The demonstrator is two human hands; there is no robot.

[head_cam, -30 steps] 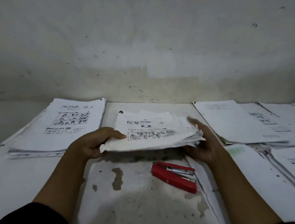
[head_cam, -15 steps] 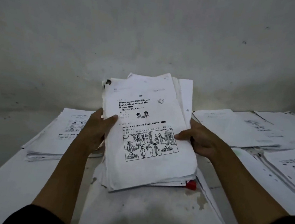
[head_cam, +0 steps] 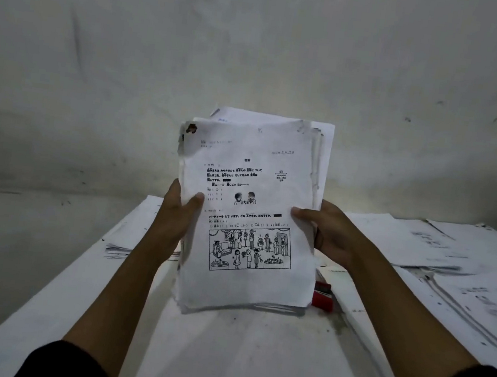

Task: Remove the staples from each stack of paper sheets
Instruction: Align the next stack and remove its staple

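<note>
A thick stack of printed sheets [head_cam: 250, 188] stands nearly upright in front of me, its lower edge just above the table. The front page shows text and a cartoon drawing, with a dark torn spot at its top left corner. My left hand [head_cam: 180, 214] grips the stack's left edge, thumb on the front page. My right hand [head_cam: 326, 232] grips the right edge the same way. A red stapler [head_cam: 323, 296] lies on the table, mostly hidden behind the stack's lower right corner.
The white table [head_cam: 220, 357] runs up to a stained wall. Another paper pile [head_cam: 121, 244] lies at the left behind my left arm. Several overlapping paper stacks [head_cam: 439, 252] cover the table's right side.
Both hands lifted the stack off the table and tipped it from flat to nearly upright, then raised it higher. It now covers most of the red stapler.
</note>
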